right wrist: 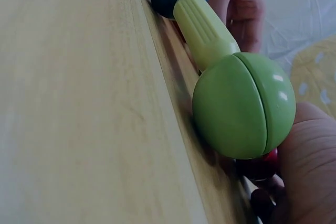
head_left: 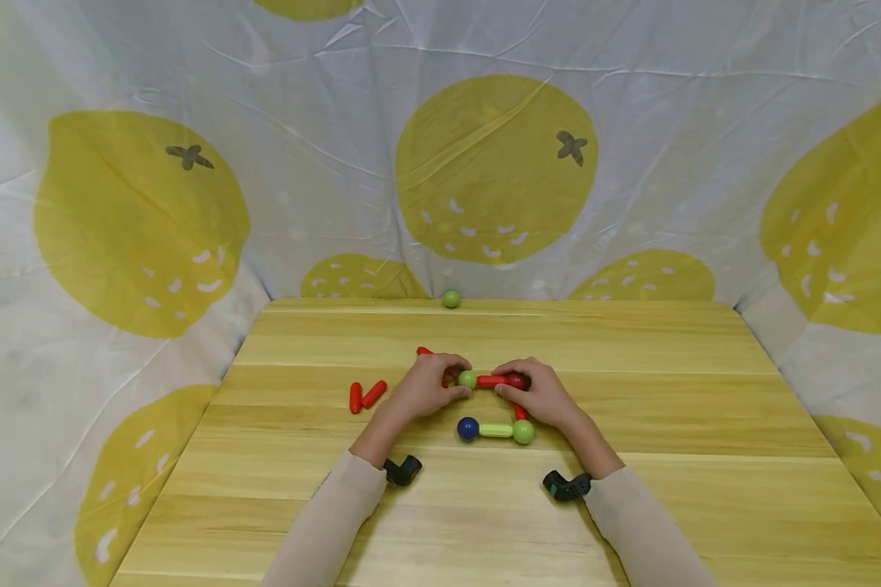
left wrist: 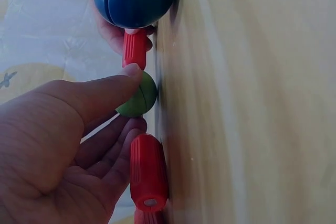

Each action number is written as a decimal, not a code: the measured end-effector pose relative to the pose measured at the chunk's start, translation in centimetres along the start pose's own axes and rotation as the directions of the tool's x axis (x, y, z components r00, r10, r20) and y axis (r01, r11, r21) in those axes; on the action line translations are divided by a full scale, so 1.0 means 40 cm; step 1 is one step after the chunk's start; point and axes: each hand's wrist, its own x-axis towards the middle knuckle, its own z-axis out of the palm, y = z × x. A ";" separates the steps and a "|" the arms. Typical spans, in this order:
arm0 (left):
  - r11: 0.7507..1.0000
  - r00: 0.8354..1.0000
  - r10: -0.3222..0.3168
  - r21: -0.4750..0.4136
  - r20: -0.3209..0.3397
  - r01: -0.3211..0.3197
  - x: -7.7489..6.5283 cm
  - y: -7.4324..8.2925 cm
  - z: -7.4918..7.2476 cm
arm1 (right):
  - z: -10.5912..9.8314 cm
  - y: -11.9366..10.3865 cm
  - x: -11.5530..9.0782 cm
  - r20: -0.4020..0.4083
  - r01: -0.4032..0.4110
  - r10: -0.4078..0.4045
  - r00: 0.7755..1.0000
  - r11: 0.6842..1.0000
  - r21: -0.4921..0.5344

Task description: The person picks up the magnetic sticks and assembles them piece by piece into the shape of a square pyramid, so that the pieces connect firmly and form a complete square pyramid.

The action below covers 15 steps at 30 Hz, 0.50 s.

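Note:
My left hand (head_left: 427, 386) pinches a green ball (head_left: 467, 379) between thumb and fingers, also seen in the left wrist view. From that ball a red rod (head_left: 489, 381) runs to a dark red ball (head_left: 516, 381), which my right hand (head_left: 547, 396) holds around its sides. A second red rod (head_left: 520, 412) leads from the dark red ball toward a nearer green ball (head_left: 524, 432). A yellow-green rod (head_left: 495, 430) joins this one to a blue ball (head_left: 468, 429). Together the pieces form three sides of a frame lying on the table.
Two loose red rods (head_left: 356, 398) lie left of my left hand. Another red rod (head_left: 425, 350) is partly hidden behind that hand. At the wooden table's (head_left: 631, 334) back edge sits a single green ball (head_left: 451, 299), against a lemon-print cloth (head_left: 323, 163).

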 end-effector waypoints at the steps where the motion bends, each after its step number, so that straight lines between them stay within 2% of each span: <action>1: 1.000 1.000 0.004 0.006 -0.001 -0.004 0.000 -0.002 0.000 | 0.000 -0.001 -0.001 0.000 0.002 -0.002 1.000 1.000 0.005; 5: 1.000 1.000 0.001 0.015 -0.010 -0.001 -0.008 -0.007 -0.008 | 0.001 -0.002 -0.003 -0.009 0.010 -0.010 1.000 1.000 0.024; 8: 1.000 0.999 -0.028 0.004 -0.031 0.029 -0.021 -0.018 -0.023 | 0.002 0.001 -0.005 -0.011 0.014 -0.013 1.000 0.999 0.029; 15: 0.995 0.987 -0.100 -0.032 -0.124 0.097 -0.057 -0.060 -0.075 | 0.003 0.006 -0.003 -0.018 0.008 -0.007 1.000 1.000 0.024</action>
